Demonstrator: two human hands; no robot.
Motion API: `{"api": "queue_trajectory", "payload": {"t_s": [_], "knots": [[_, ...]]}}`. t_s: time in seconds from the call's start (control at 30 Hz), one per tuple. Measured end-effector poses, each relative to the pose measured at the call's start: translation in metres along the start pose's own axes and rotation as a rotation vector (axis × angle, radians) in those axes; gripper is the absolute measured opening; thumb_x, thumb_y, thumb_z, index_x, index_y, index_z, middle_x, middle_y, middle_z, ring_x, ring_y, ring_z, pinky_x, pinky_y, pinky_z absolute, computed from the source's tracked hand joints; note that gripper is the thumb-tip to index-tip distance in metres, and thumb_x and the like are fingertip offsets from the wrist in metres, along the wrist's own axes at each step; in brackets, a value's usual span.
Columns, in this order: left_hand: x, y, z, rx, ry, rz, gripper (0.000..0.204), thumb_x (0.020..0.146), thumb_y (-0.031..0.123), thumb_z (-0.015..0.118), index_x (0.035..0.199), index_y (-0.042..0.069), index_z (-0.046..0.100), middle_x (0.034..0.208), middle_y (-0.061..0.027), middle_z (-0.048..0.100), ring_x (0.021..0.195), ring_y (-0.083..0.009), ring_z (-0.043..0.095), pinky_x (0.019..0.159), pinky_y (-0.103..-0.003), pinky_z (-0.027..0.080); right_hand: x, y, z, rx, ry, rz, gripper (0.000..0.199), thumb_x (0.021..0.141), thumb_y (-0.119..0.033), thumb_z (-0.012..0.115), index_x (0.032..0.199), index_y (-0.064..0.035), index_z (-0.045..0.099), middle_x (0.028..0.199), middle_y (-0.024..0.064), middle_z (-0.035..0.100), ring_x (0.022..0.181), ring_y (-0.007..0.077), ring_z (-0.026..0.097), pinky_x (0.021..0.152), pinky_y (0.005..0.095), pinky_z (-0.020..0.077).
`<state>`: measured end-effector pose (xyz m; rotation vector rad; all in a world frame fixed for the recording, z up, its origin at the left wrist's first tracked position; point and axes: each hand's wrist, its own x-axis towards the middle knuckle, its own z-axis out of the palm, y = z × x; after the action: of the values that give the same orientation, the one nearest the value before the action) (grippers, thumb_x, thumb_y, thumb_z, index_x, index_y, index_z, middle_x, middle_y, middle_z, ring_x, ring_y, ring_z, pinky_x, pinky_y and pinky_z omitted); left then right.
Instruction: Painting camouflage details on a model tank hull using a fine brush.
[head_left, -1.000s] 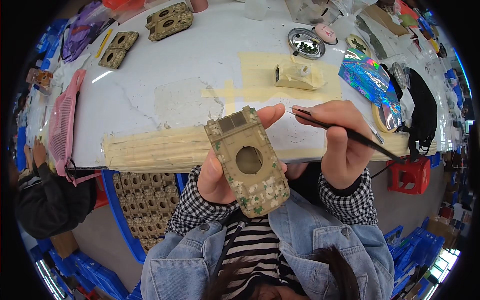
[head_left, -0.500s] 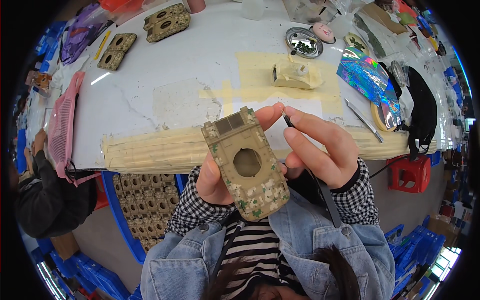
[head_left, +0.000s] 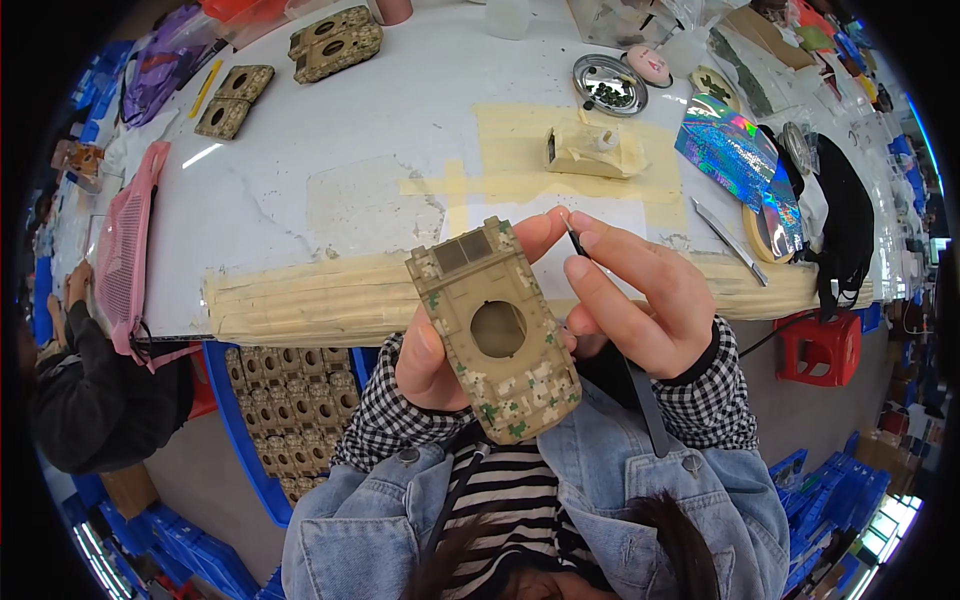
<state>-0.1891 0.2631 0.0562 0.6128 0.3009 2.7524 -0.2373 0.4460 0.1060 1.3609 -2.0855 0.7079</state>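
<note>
My left hand (head_left: pixel 428 368) is closed around a tan toy tank hull (head_left: pixel 478 385), holding it tilted above the table's near edge. The hull has green and cream camouflage patches, a dark grille at its far end and a round hole in its top. Between the thumb and fingers of my right hand (head_left: pixel 650 300) is a pair of black tweezers (head_left: pixel 645 400). Their thin tips meet my left fingertip just beyond the hull's right side. Whether anything tiny sits at the tips is too small to tell.
A blue crate (head_left: pixel 250 440) of similar hulls stands below on the left. Across the table lie more hulls (head_left: pixel 335 45), a taped block (head_left: pixel 595 152), a round metal dish (head_left: pixel 608 88) of small green pieces, silver tweezers (head_left: pixel 728 240) and holographic sheet (head_left: pixel 725 150). Another person's sleeve (head_left: pixel 95 390) shows at left.
The tweezers have turned slightly in my right fingers, their rear end swinging a little left. The hull has shifted very slightly right and down.
</note>
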Motion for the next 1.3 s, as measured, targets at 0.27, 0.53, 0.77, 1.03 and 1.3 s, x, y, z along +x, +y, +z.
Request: {"api": "queue_trajectory", "payload": {"t_s": [0.27,0.53,0.77,1.03,1.3], "knots": [[-0.001,0.002,0.003,0.129,0.098,-0.022,0.093,0.082,0.053,0.061,0.145,0.001,0.015,0.152,-0.0217,0.008,0.121,-0.0305,0.048,0.095,-0.044,0.046,0.0,-0.003,-0.008,0.255,0.062,0.248,0.024,0.093,-0.02,0.053,0.103,0.0021,0.058,0.109,0.0203,0.058,0.092,0.029,0.064,0.077,0.0346,0.055],[-0.001,0.001,-0.002,0.155,0.066,-0.035,0.096,0.08,0.057,0.06,0.145,0.003,0.015,0.15,-0.0256,0.007,0.107,-0.032,0.056,0.082,-0.042,0.052,0.002,-0.006,0.006,0.943,0.34,0.88,0.035,0.101,-0.026,0.037,0.101,0.0056,0.052,0.091,0.0145,0.06,0.084,0.0269,0.067,0.076,0.034,0.0563],[-0.001,-0.001,-0.004,0.333,0.078,-0.015,0.099,0.082,0.064,0.052,0.145,-0.001,0.011,0.147,-0.0324,0.006,0.088,-0.0358,0.064,0.059,-0.039,0.058,0.006,-0.009,0.008,0.984,0.369,0.957,0.035,0.101,-0.025,0.037,0.099,0.0061,0.052,0.085,0.0154,0.063,0.082,0.0261,0.068,0.073,0.0343,0.0573],[-0.001,0.001,-0.001,0.449,0.115,-0.042,0.101,0.081,0.066,0.049,0.144,-0.003,0.009,0.146,-0.033,0.008,0.084,-0.0344,0.064,0.058,-0.037,0.058,0.007,-0.011,0.007,0.971,0.37,0.935,0.035,0.101,-0.025,0.037,0.097,0.0063,0.052,0.086,0.0154,0.062,0.08,0.0254,0.068,0.072,0.0355,0.0579],[-0.001,0.003,0.0,0.469,0.1,-0.066,0.098,0.083,0.063,0.05,0.144,-0.001,0.009,0.146,-0.0323,0.01,0.087,-0.0359,0.063,0.061,-0.041,0.058,0.007,-0.01,0.004,0.972,0.348,0.935,0.036,0.101,-0.027,0.037,0.097,0.0066,0.052,0.087,0.0157,0.062,0.078,0.0255,0.068,0.071,0.0365,0.0583]]}}
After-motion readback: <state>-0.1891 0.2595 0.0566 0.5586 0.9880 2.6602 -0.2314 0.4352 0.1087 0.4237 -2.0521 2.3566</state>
